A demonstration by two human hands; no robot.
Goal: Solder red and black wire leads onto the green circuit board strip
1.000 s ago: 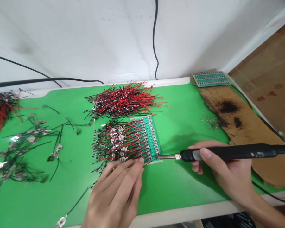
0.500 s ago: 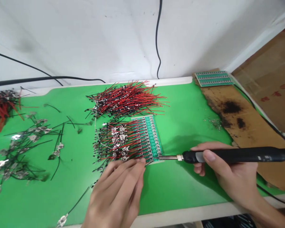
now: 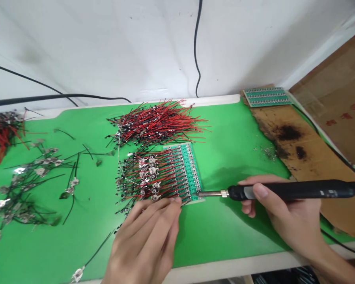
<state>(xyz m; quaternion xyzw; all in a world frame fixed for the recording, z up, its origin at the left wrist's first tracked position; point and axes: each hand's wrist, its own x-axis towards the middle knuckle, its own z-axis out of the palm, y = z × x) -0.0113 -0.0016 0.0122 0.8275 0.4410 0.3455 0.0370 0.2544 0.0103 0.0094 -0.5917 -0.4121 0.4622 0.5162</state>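
Pinching the black pen-shaped soldering iron (image 3: 286, 191) tightly, the right hand (image 3: 281, 215) touches its tip to the green circuit board (image 3: 191, 173); the left hand (image 3: 149, 240), fingers together, presses the red wires (image 3: 156, 179).

Head view, down onto near bench (image 3: 225, 236)

Left hand (image 3: 146, 240) flat, fingers (image 3: 165, 211) extended together; right hand (image 3: 286, 221) curled, gripping.

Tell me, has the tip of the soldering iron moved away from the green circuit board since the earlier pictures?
No. The tip of the soldering iron stays at the near right corner of the green circuit board, with the right hand gripping the handle.
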